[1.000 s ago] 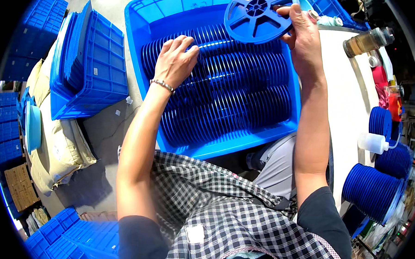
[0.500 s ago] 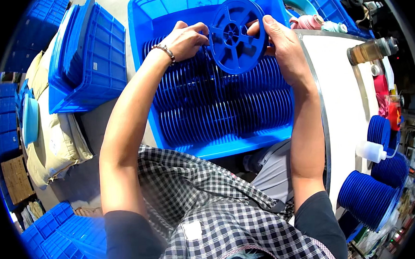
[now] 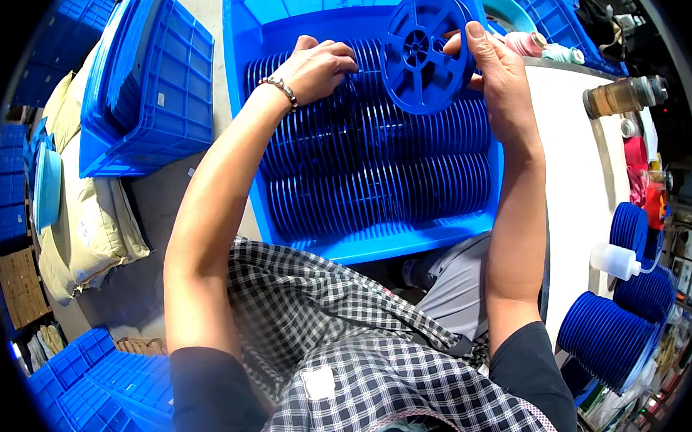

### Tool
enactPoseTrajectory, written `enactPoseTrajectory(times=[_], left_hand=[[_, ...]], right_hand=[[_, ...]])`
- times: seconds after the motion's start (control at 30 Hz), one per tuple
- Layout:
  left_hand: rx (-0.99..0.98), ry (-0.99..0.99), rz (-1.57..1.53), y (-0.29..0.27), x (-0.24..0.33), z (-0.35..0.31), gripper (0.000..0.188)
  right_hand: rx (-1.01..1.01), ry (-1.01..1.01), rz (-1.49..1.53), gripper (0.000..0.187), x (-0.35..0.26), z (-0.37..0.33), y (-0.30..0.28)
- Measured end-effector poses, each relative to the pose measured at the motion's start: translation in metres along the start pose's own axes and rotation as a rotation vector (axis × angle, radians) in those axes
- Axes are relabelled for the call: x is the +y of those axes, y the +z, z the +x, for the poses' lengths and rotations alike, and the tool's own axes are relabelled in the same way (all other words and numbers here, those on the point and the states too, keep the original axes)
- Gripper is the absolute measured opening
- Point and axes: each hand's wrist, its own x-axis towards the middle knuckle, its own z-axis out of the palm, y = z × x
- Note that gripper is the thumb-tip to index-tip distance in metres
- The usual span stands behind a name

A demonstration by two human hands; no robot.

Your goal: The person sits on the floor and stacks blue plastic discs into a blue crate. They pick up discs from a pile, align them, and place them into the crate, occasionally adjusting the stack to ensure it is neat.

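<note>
My right hand (image 3: 502,78) grips a blue plastic reel (image 3: 420,83) by its right edge, thumb on the outside and fingers reaching behind. The reel is raised over the bin, its spoked round face tilted toward me. Over the bin's left half, my left hand (image 3: 318,72), with a beaded bracelet at the wrist, has its fingers curled together; what they hold, if anything, is too small to make out. Below both hands, rows of blue discs or reels (image 3: 376,188) stand on edge, packed closely inside the large blue bin (image 3: 347,251).
To the right runs a white tabletop (image 3: 571,152) with a bottle of brown liquid (image 3: 625,96), a white squeeze bottle (image 3: 615,260) and stacked blue reels (image 3: 604,330). Blue crates (image 3: 174,84) and pale sacks (image 3: 92,227) stand left. Pink thread cones (image 3: 525,44) sit at the far right.
My right hand has carried the reel a little to the right, widening the gap to my left hand. The left hand stays over the rows, fingers still curled.
</note>
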Motion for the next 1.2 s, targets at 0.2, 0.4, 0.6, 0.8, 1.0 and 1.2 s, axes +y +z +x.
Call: enactPoseTrajectory(times=[0.2,0.4,0.6,0.8,1.0,1.2], left_hand=[[0.38,0.045,0.031,-0.009,0.003,-0.008,0.021],[0.807,-0.648,-0.955,-0.048,0.042,-0.037,0.02],[0.894,-0.558,-1.475,-0.103,0.081,-0.059,0.04],[0.815,-0.439,-1.807,-0.107,0.091,-0.065,0.039],[1.378,-0.667,-2.196,-0.092,0.035,-0.082,0.027],[1.464,-0.818,-2.177,-0.097,0.026,-0.09,0.031]], right_hand=[[0.066,-0.039,-0.045,0.053,0.0,0.0,-0.01],[0.148,-0.065,-0.083,0.054,-0.011,-0.004,-0.023],[0.166,-0.249,0.418,0.049,-0.035,-0.001,0.004],[-0.059,-0.057,0.673,0.051,-0.058,-0.011,0.056],[0.072,-0.174,-0.087,0.019,0.02,0.008,0.068],[-0.064,-0.007,-0.449,0.019,0.074,0.014,0.107]])
